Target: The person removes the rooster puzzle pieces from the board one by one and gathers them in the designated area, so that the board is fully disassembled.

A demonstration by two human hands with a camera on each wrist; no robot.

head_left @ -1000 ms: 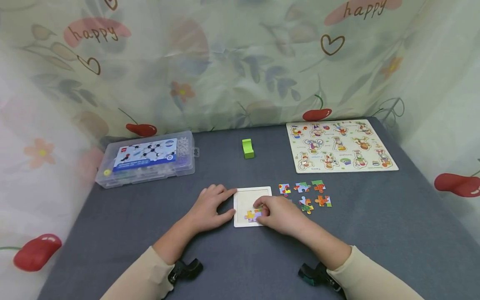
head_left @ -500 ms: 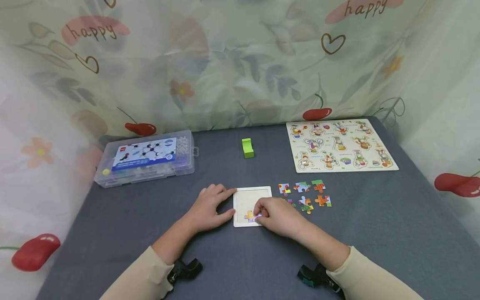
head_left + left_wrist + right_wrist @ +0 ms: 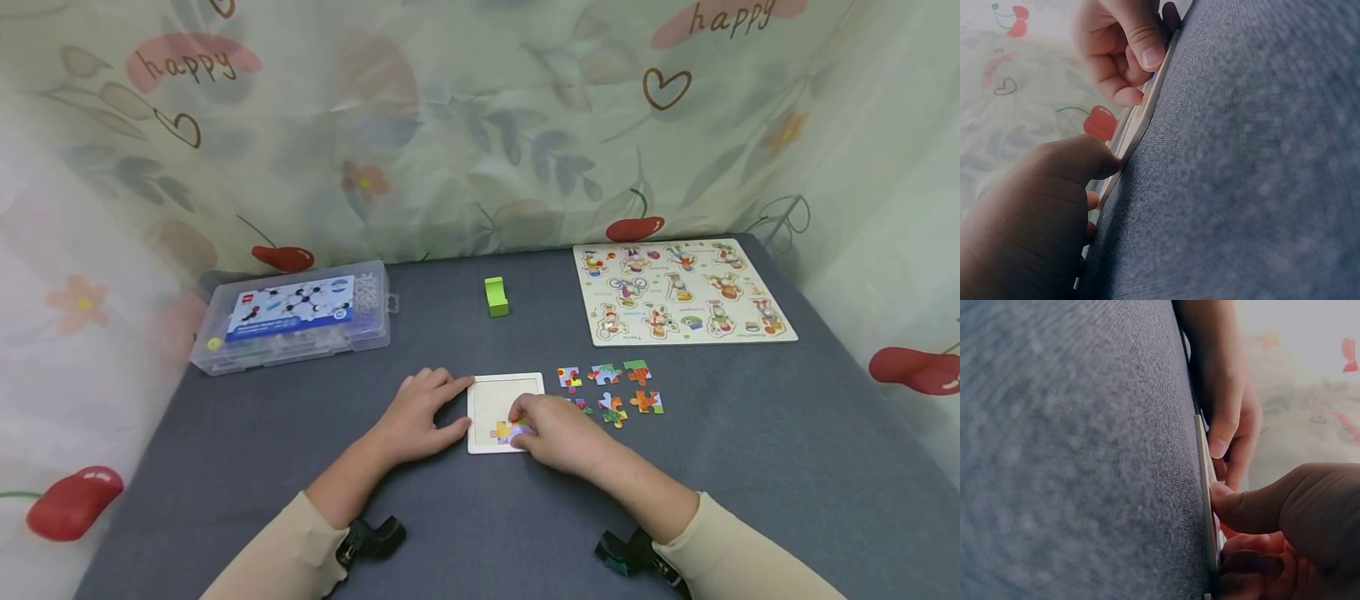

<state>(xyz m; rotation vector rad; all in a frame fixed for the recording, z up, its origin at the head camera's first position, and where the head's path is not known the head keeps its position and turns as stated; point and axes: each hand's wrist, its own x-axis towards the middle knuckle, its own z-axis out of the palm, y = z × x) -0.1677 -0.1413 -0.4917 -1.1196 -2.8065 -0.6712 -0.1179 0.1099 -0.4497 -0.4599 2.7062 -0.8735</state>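
Observation:
A small square puzzle tray [image 3: 491, 402] with a pale raised rim lies on the cloth. My left hand [image 3: 420, 417] touches its left edge with the thumb and index fingertip, spread apart and not curled round it. Over the lower right of the tray my right hand [image 3: 564, 432] pinches a purple-toned jigsaw piece [image 3: 521, 428] between thumb and curled fingers, partly hidden by them. Just left of that, a yellow and purple jigsaw piece [image 3: 499, 433] lies in the tray. In the right wrist view, the right thumb [image 3: 1244, 506] reaches over the tray rim.
Several loose jigsaw pieces [image 3: 647, 402] lie right of the tray, one partly behind the right hand. Farther back are a green block [image 3: 496, 297], a clear plastic case [image 3: 292, 312] at left and a picture-puzzle board [image 3: 690, 292] at right. A patterned curtain [image 3: 450, 125] hangs behind.
The right hand's index finger has lifted slightly, showing more of the purple-toned piece. The left hand stays at the tray's edge, and the tray has not moved.

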